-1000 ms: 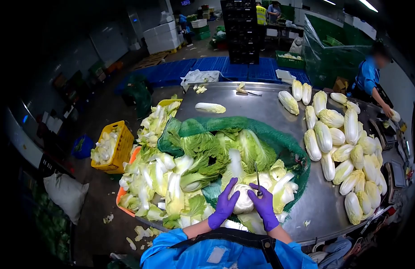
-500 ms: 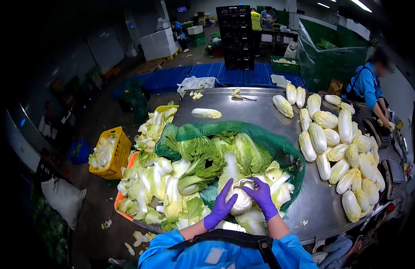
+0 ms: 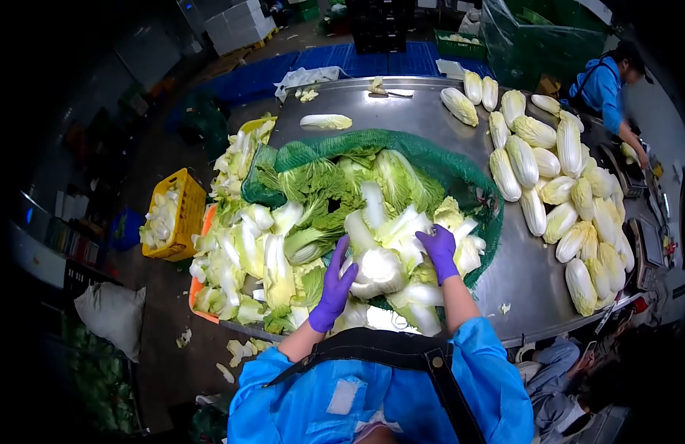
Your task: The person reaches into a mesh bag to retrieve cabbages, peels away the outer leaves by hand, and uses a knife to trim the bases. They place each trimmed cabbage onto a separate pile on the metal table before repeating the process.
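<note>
A napa cabbage (image 3: pixel 379 271) with its white base facing me lies on loose leaves, its outer leaves spread away. My left hand (image 3: pixel 333 287), in a purple glove, is at its left side with fingers apart. To the right, my right hand (image 3: pixel 439 251), also gloved, is apart from the cabbage base, fingers spread beside pale leaves (image 3: pixel 405 235); nothing is clearly gripped. Behind the hands, a green mesh bag (image 3: pixel 465 166) surrounds leafy green cabbages (image 3: pixel 402 181). Trimmed leaves (image 3: pixel 272 255) are heaped on the left.
Cleaned cabbages (image 3: pixel 535 163) cover the right part of the metal table (image 3: pixel 402 111). A knife (image 3: pixel 398 93) and one cabbage (image 3: pixel 326 121) lie toward the back. A yellow crate (image 3: pixel 188 214) stands left. A co-worker (image 3: pixel 603 89) reaches toward a scale at the right.
My hands have moved apart, and leaves now spread out around the cabbage base between them. The view has tilted downward. The co-worker's arm is still stretched toward the scale.
</note>
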### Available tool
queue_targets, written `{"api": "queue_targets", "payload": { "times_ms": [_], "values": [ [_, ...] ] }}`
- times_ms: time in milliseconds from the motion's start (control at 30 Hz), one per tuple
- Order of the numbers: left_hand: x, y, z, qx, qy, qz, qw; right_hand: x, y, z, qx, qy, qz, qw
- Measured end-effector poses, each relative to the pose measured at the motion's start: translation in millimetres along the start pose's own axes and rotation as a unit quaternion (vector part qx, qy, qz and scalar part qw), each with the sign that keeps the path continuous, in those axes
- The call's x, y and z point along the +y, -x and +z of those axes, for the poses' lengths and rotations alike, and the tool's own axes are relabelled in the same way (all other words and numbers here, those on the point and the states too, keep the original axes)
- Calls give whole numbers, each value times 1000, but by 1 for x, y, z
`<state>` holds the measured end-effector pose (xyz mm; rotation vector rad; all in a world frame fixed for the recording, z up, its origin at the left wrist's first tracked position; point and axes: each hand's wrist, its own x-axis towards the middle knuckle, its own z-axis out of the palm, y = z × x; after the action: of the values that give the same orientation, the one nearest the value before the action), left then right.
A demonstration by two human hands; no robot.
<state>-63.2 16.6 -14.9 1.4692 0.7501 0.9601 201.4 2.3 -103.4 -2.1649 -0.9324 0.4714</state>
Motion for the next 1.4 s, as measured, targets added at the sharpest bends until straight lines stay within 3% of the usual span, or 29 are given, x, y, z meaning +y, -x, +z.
{"api": "queue_targets", "payload": {
  "times_ms": [33,133,200,267,333,467,533,600,667,700,767,800,900,1000,1067,1133,1200,1267,1333,1367,1400],
  "values": [
    [-4,3,-3,1,-26,15,1000,-10,0,-11,-11,9,-16,1000],
    [-11,8,-4,3,-76,33,997,-57,33,-45,157,-134,-163,965],
    [-13,2,3,17,-94,64,993,-76,61,-57,81,-198,-196,957],
    [-15,-6,8,10,-129,90,988,-104,97,-83,-158,-190,-68,967],
    [-10,-11,12,-9,-202,140,969,-100,115,-67,-111,-212,-177,955],
    [-30,-14,-15,-75,-284,177,939,-94,117,-52,-67,-273,-168,945],
    [-44,-6,-35,-214,-527,153,808,-94,115,-53,-46,-235,-163,957],
    [-21,-5,-35,-262,-578,4,773,-97,109,-51,-30,-220,-169,960],
    [14,-13,-24,-169,-502,63,846,-91,111,-46,-25,-218,-206,954],
    [20,-22,-18,-161,-502,65,847,-91,112,-44,-33,-226,-192,955],
    [30,-39,-4,-250,-310,151,905,-89,113,-38,-33,-236,-200,950],
    [26,-45,1,-300,-284,122,903,-85,111,-36,-24,-242,-221,945],
    [18,-60,5,-330,-239,126,904,-77,106,-46,-13,-230,-233,945],
    [19,-65,9,-336,-236,80,908,-72,107,-46,82,-156,-294,939],
    [-4,-71,8,-309,-199,153,917,-66,110,-43,64,-145,-269,950],
    [-4,-69,6,-308,-192,128,923,-66,111,-45,51,-133,-235,961],
    [-5,-64,2,-279,-115,118,946,-69,109,-49,-26,-143,-272,951],
    [1,-58,-2,-259,-105,107,954,-71,107,-55,-31,-153,-283,946],
    [5,-52,-6,-199,-37,61,977,-63,102,-63,-53,-222,-194,954],
    [9,-51,-12,-163,-45,53,984,-60,100,-75,-36,-194,-142,970],
    [18,-50,-19,-127,-52,46,989,-56,98,-87,-28,-246,-75,966]
  ]
}}
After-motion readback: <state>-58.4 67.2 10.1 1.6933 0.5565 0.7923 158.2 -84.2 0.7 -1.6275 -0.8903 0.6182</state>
